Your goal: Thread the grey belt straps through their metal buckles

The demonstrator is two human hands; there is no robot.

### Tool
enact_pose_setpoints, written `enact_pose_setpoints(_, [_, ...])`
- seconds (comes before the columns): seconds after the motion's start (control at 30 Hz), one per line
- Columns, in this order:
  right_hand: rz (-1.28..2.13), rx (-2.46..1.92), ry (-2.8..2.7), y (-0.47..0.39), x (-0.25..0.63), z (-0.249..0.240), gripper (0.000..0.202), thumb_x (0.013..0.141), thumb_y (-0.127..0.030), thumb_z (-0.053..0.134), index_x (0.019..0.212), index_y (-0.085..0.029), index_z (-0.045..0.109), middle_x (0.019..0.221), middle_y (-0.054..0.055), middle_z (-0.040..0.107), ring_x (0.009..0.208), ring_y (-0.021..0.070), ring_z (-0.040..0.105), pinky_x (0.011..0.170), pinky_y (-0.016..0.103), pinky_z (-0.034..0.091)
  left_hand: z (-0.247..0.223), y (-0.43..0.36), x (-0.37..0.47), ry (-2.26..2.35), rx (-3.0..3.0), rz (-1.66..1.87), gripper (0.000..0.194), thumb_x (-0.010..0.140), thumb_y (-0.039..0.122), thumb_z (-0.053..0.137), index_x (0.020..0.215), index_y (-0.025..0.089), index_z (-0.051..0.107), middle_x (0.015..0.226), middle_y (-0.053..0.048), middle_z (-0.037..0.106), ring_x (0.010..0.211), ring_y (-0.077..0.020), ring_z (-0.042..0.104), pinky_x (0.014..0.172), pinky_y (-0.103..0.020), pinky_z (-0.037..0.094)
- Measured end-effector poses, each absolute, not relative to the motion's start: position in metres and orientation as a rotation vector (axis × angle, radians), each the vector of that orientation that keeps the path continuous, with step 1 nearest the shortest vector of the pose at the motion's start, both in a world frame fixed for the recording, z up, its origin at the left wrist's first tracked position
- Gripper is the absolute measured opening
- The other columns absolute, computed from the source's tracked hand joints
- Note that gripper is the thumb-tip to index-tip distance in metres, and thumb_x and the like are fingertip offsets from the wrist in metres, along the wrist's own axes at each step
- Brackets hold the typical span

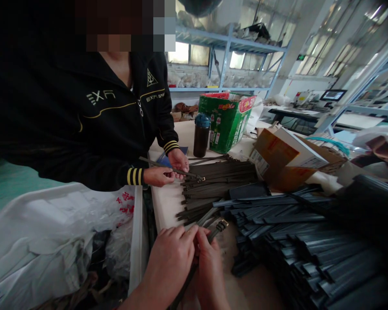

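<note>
A narrow dark buckled strap (217,231) runs between my hands at the lower middle, its gold-coloured buckle end sticking out to the upper right. My left hand (173,260) is closed on the strap with its knuckles up. Pressed against it, my right hand (211,262) pinches the same strap close to the buckle. The fingertips partly hide where the two hands meet. Just beyond lies a pile of dark brown straps (218,181) on the pale table (164,206). To the right is a big heap of black straps (297,245).
Across the table corner, a person in a black jacket (116,116) holds a similar strap (181,171) in both hands. A dark bottle (201,135) and a green carton (221,125) stand behind the pile. At left is a white bin (67,193) with plastic bags; cardboard boxes (278,155) sit at right.
</note>
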State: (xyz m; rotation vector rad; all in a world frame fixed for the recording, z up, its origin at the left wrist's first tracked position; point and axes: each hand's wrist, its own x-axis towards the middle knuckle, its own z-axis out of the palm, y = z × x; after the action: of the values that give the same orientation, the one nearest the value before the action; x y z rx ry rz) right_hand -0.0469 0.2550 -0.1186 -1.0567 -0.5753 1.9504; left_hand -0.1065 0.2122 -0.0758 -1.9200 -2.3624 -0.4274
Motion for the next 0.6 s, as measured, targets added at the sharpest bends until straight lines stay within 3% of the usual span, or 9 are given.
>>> enact_pose_setpoints(0.2, [1.933,-1.091,-0.573,0.255,-0.048,-0.117,0.031,0.059,-0.042,0.068,0.069,-0.018,0.051,0.049,-0.007,0.049,0.046,0.0091,0.046,0.042,0.019,0.035,-0.08,0.207,-0.11,-2.355,-1.893,-0.451,0.036,0.079,0.005,0.046,0.109,0.02,0.061,0.087,-0.005,0.067,0.078,-0.0192,0.062,0.073,-0.035,0.049])
enact_pose_setpoints(0.43, [1.915,-1.091,-0.605,0.257,-0.048,-0.131,0.031,0.065,-0.043,0.065,0.067,-0.02,0.046,0.043,-0.012,0.031,0.038,0.0051,0.028,0.037,0.017,0.022,-0.083,0.198,-0.112,-2.309,-1.909,-0.454,0.036,0.079,0.006,0.042,0.107,0.018,0.062,0.083,-0.006,0.067,0.075,-0.0203,0.062,0.071,-0.036,0.049])
enact_pose_setpoints(0.6, [1.901,-1.108,-0.653,0.257,-0.049,-0.13,0.033,0.066,-0.044,0.063,0.064,-0.021,0.041,0.044,-0.013,0.026,0.039,0.0048,0.021,0.036,0.018,0.02,-0.091,0.175,-0.118,-2.112,-1.871,-0.597,0.033,0.083,0.01,0.038,0.106,0.017,0.061,0.078,-0.005,0.066,0.068,-0.0179,0.061,0.062,-0.03,0.047])
